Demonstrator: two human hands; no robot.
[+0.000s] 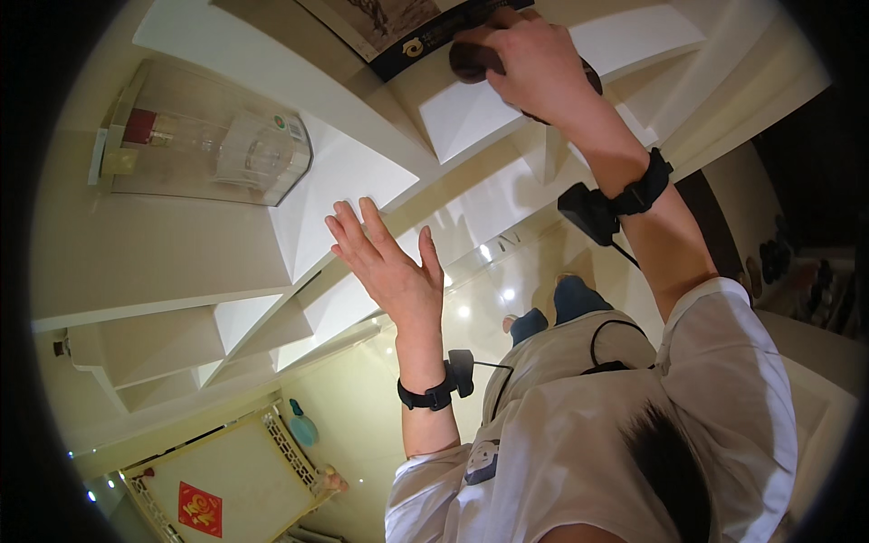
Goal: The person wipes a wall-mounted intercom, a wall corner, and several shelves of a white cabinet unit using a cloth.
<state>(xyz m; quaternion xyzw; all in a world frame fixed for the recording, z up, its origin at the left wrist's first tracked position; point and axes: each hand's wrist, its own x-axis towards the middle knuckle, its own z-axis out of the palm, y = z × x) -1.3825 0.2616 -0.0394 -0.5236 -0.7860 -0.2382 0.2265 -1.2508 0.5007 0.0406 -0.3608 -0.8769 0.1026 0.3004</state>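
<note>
My right hand (536, 68) reaches up to a white shelf and grips a dark, rounded object (475, 62); my fingers hide part of it, so I cannot tell its kind. Another dark, curved edge shows behind my wrist. Against the back of that shelf stands a picture (407, 34) with a dark lower border that bears writing. My left hand (400, 278) is raised with its fingers apart and holds nothing. It is in front of the white shelving, below and right of a clear display box (210, 139) with a red-capped glass bottle inside.
White shelf dividers (407, 163) run diagonally ahead of me, with lower compartments beneath. A framed panel with a red paper decoration (200, 509) is at the lower left, near a teal brush-like object (303, 429). Shoes (770, 261) lie in a dark area at the right.
</note>
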